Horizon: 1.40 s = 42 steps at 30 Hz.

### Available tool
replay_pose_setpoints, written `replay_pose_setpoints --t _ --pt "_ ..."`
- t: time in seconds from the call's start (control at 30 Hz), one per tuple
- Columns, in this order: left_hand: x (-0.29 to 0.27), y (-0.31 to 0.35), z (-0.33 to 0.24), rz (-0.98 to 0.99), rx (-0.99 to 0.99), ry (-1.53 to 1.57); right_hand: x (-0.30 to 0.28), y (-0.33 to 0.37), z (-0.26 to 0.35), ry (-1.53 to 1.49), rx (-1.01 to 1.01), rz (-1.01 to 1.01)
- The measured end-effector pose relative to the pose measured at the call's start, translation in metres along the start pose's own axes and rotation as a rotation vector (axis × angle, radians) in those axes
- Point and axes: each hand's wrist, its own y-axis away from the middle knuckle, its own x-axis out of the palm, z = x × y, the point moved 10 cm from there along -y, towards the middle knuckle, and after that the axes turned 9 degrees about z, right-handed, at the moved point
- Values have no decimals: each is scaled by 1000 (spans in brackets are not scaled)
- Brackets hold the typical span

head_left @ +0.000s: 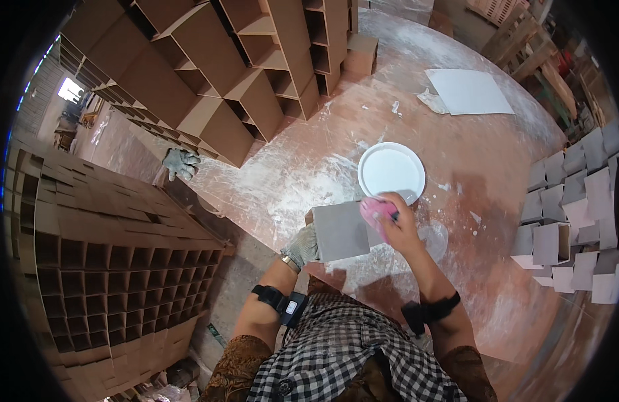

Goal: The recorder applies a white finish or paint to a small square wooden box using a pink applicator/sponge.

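Note:
A grey cardboard box (pixel 343 231) is held up over the near part of the table. My left hand (pixel 300 248), in a grey knit glove, grips it from its left side; the fingers are partly hidden behind it. At the box's upper right edge, my bare right hand (pixel 404 224) is closed around a soft pink pad (pixel 378 218), like a sponge or folded cloth. Something small and dark shows by the fingers. The pad is slightly blurred and overlaps the box's grey face. Just beyond it sits a round white shallow dish (pixel 391 171) with whitish contents.
Brown open boxes (pixel 215 124) are stacked at the far left, with more brown boxes (pixel 121 261) on the near left. A spare glove (pixel 181 164) lies by the table edge. Grey-and-white boxes (pixel 571 208) fill the right. A white sheet (pixel 470 92) lies on the powder-smeared table (pixel 457 161).

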Motion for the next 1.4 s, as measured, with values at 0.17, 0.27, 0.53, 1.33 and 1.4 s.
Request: replay_pose_setpoints --t 0.17,0.27,0.53,1.33,1.4 --pt "39 10 42 -194 146 687 37 -23 -8 34 11 90" --pt "53 13 58 -265 112 834 48 -1 -5 56 35 198" --pt "8 8 18 37 -161 173 48 95 26 -3 -68 255" --pt "18 -10 23 -63 -163 502 116 0 70 228 -258 409" --pt "19 -10 25 -57 -157 440 114 25 83 212 -194 486"
